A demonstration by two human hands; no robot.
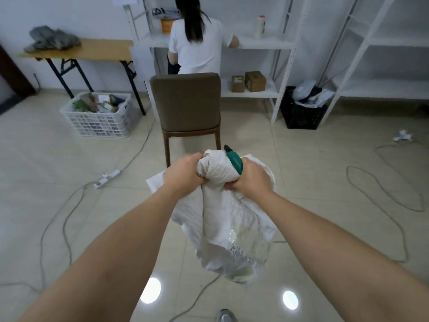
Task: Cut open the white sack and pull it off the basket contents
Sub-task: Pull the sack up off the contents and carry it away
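Observation:
The white sack [222, 219] hangs crumpled in front of me, above the tiled floor, its frayed lower edge loose. My left hand [184, 174] grips the bunched top of the sack from the left. My right hand [251, 176] grips the same bunch from the right and also holds a green-handled cutter [234, 159], whose dark tip points up and away. A white basket [99, 123] full of mixed items stands on the floor at the far left, apart from the sack.
A brown chair [188, 105] stands straight ahead, with a person in white behind it at white shelving [267, 45]. A black crate [301, 112] sits to the right. A power strip [108, 178] and cables trail over the floor. A folding table [79, 51] stands at back left.

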